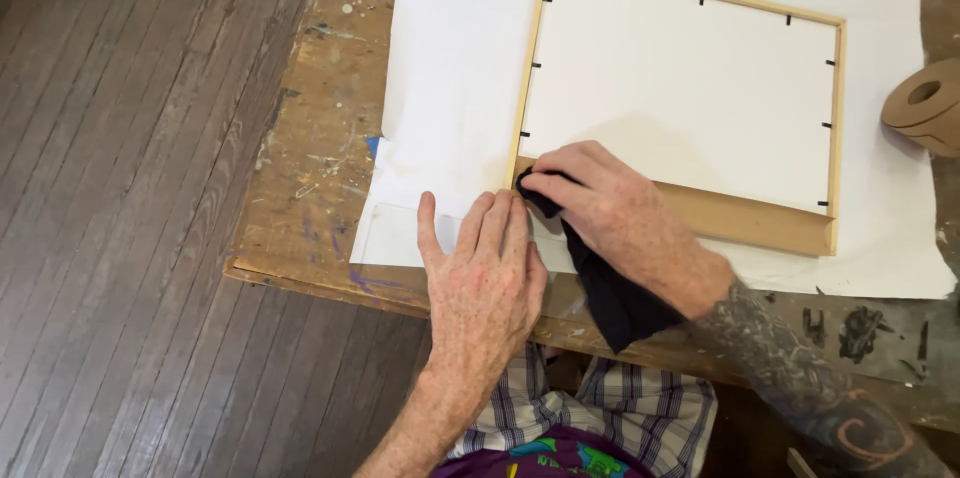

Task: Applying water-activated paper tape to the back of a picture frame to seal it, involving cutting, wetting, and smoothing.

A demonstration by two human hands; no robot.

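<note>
A light wooden picture frame (pixel 835 118) lies face down on white paper (pixel 450 58), with a white backing board inside held by small black tabs. My right hand (pixel 610 208) presses a dark cloth (pixel 610 293) against the frame's near left corner; the cloth trails back over the table edge. Just left of that corner my left hand (pixel 485 278) rests flat on the paper, fingers together and pointing away from me, holding nothing.
The paper covers a worn, paint-stained wooden table (pixel 320 138) whose left and near edges drop to a dark plank floor (pixel 130 208). A brown tape roll (pixel 925 103) sits at the right edge of view.
</note>
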